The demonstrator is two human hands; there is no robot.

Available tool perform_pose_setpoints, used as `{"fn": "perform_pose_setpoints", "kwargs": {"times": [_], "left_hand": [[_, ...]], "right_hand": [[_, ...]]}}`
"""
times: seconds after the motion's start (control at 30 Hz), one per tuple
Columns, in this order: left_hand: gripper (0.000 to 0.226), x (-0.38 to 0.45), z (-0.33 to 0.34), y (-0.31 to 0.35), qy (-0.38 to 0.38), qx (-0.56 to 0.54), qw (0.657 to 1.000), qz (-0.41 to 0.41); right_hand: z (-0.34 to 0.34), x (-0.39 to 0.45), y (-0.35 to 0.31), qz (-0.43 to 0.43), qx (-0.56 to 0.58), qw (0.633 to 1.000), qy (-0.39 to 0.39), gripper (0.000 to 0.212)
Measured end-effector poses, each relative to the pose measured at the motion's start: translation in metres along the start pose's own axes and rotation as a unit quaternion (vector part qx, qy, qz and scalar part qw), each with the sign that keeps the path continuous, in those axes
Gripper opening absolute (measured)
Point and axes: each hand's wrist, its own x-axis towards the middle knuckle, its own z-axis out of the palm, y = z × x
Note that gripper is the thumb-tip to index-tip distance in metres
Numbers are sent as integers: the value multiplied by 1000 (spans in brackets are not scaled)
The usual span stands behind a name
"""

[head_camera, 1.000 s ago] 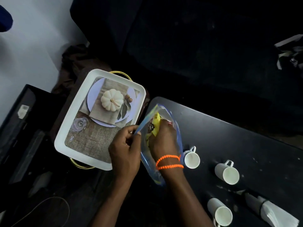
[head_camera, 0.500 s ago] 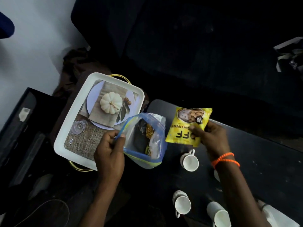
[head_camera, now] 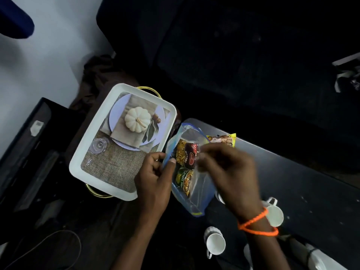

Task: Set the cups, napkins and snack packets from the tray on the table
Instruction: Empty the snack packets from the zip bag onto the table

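Observation:
My left hand (head_camera: 153, 178) pinches the blue-rimmed edge of a clear zip bag (head_camera: 196, 190) held over the near left corner of the dark table (head_camera: 292, 182). Inside the bag I see a dark red snack packet (head_camera: 187, 154) and a green one (head_camera: 184, 180). My right hand (head_camera: 228, 172), blurred, has its fingertips at the bag's mouth. A yellow snack packet (head_camera: 224, 139) lies on the table just beyond the bag. White cups (head_camera: 215, 244) (head_camera: 272, 213) stand on the table. A rolled napkin (head_camera: 315, 258) shows at the bottom right. The white tray (head_camera: 93, 133) sits left of the bag.
The tray has gold handles and a printed pumpkin picture on its floor. A black cabinet (head_camera: 29, 143) stands at the left, with a cable (head_camera: 58, 236) on the floor below it. A dark sofa (head_camera: 233, 55) fills the back.
My right hand carried the yellow packet out of the bag, left it on the table beyond the bag, and came back to the bag's mouth. My left hand kept hold of the bag.

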Motion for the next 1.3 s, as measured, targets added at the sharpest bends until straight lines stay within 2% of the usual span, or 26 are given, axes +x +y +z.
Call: {"fn": "perform_pose_setpoints", "kwargs": {"times": [0.03, 0.07, 0.13, 0.2, 0.3, 0.33, 0.4, 0.43, 0.5, 0.6, 0.7, 0.8, 0.93, 1.07, 1.13, 1.23, 1.3], "left_hand": [[17, -1, 3, 2, -2, -3, 1000, -2], [15, -2, 6, 3, -2, -5, 1000, -4], [14, -4, 10, 2, 2, -2, 1000, -6], [13, -6, 14, 1, -1, -2, 1000, -9], [12, -8, 17, -2, -10, -6, 1000, -1], [12, -8, 17, -4, -10, -3, 1000, 1], [13, -9, 14, -9, -5, 8, 1000, 7], [13, -9, 13, -10, 1, 14, 1000, 9], [11, -7, 11, -9, 23, 21, 999, 7], [14, 0, 3, -9, 70, 16, 997, -13], [16, 3, -12, -14, 54, 10, 998, -38], [21, -1, -22, -11, 27, 10, 999, -12], [29, -2, -25, -1, 35, -6, 999, -5], [23, 1, -30, -7, 55, -4, 998, -8], [20, -1, -29, -11, 45, -23, 998, -25], [18, -5, -29, -12, 31, -15, 999, -14], [18, -7, -29, -12, 33, 12, 999, 3]], "right_hand": [[18, 5, 0, 6, -99, 993, -66, 12], [37, 13, 5, 16, -207, 969, -134, 13], [69, 27, 18, 70, -355, 901, -238, 23], [86, 34, 35, 87, -442, 848, -280, 33], [98, 33, 57, 54, -586, 750, -303, 48], [100, 32, 60, 42, -592, 742, -311, 46], [99, 28, 60, 39, -543, 773, -327, 37], [97, 29, 57, 38, -524, 792, -310, 32], [89, 31, 42, 17, -529, 806, -265, 26], [69, 27, 7, 15, -495, 829, -262, 40], [40, 13, -30, 28, -464, 851, -244, 52], [21, 2, -59, 22, -439, 875, -202, 59], [16, -1, -68, 8, -380, 909, -169, 62], [32, -2, -60, -27, -425, 894, -142, 59], [32, -6, -63, -39, -421, 898, -123, 57], [13, -9, -70, -47, -371, 924, -77, 60], [5, -11, -72, -51, -279, 957, -61, 59]]}}
